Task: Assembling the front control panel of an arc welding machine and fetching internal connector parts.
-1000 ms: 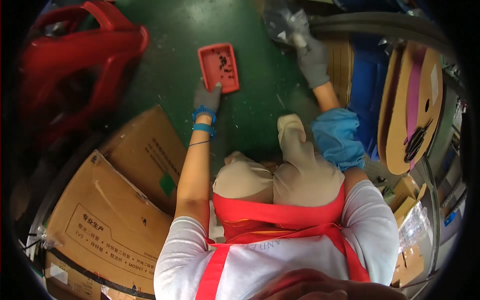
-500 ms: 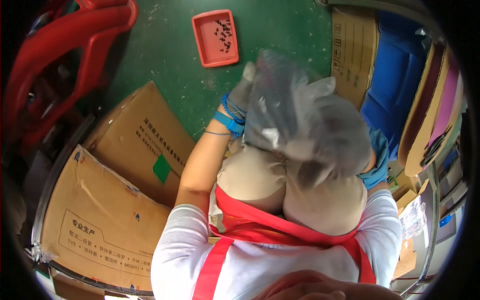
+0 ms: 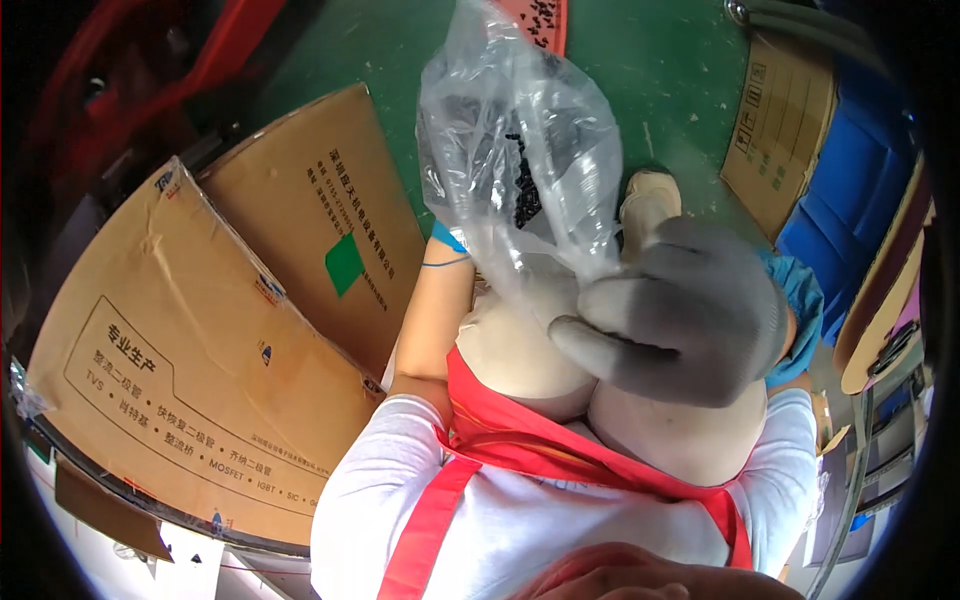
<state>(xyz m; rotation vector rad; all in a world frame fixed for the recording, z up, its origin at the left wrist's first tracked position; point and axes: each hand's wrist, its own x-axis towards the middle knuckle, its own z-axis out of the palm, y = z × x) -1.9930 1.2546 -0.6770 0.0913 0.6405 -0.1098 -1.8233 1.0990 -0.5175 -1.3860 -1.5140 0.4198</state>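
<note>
- Clear plastic bag (image 3: 520, 170), crumpled with dark bits inside, pinched in the gloved right hand (image 3: 680, 310).
- Two brown cardboard boxes (image 3: 200, 380) left of it, one bearing a green square sticker (image 3: 344, 264).
- Brown carton (image 3: 775, 130) beyond, right.

Green floor (image 3: 650, 90): red tray (image 3: 540, 18), cardboard boxes (image 3: 310, 210) on it.

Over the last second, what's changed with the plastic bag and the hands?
The right hand, gloved in grey, brought the clear plastic bag from the far floor up close to the camera and still pinches its bottom end. The left hand, earlier at the red tray, is now hidden behind the bag. The cardboard boxes stayed on the person's left.
</note>
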